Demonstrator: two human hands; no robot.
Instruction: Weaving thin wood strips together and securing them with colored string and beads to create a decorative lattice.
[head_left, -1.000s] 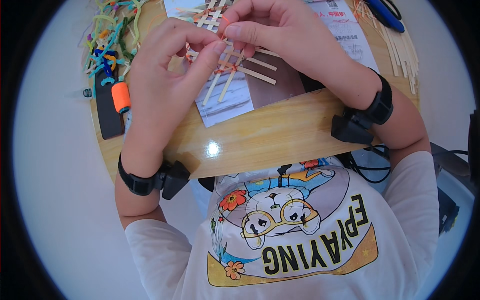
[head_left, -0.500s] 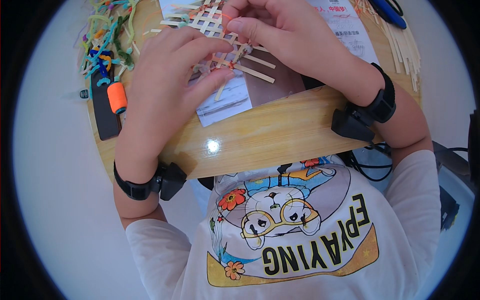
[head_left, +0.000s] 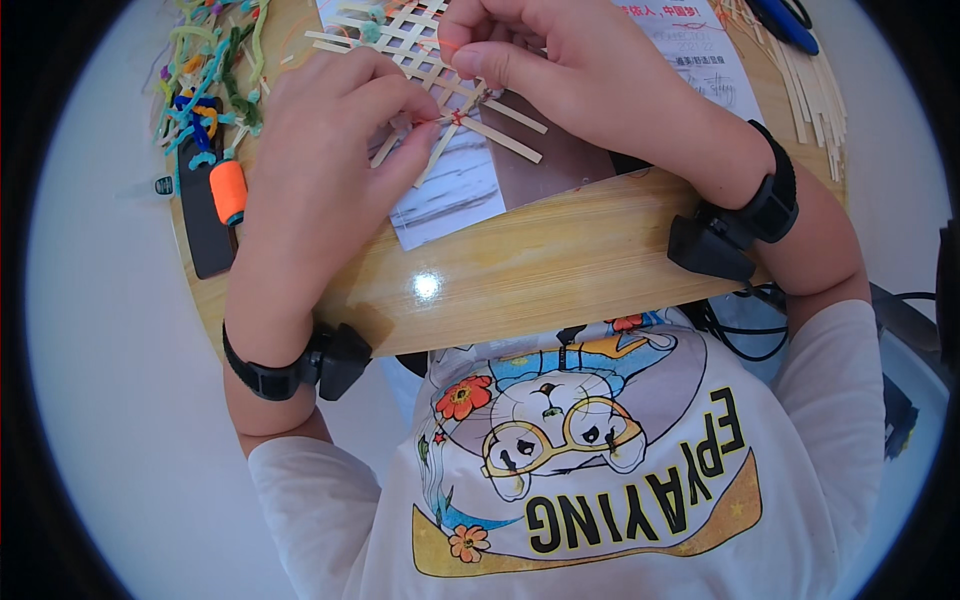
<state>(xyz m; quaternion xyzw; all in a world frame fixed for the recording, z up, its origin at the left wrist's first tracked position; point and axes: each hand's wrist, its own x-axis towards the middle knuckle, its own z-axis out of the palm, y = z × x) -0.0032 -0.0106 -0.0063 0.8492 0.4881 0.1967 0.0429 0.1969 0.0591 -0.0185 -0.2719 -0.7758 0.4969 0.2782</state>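
Observation:
A woven lattice of pale bamboo strips [head_left: 505, 139] lies at the far middle of the table, with red-orange thread [head_left: 457, 118] wound at its near corner crossing. My left hand [head_left: 325, 150] is on the lattice's left side, thumb and forefinger pinched together at its near edge; what lies between the fingertips is too small to make out. Over the lattice's right side, my right hand [head_left: 550, 70] pinches a fine orange thread [head_left: 447, 43]. Beneath the lattice are printed sheets [head_left: 450, 205]. Both hands cover parts of the weave.
An orange thread spool [head_left: 228, 193] stands by a dark flat bar [head_left: 205, 245] at left. Fuzzy coloured pipe cleaners [head_left: 240, 75] pile up beyond it. Loose bamboo strips [head_left: 815, 110] and blue-handled pliers or scissors [head_left: 785, 25] lie at far right. The table edge [head_left: 520, 310] curves nearest me.
My left hand has shifted slightly left, and its thumb and forefinger have closed from a spread into a pinch. My right hand has barely moved, still pinching the thread.

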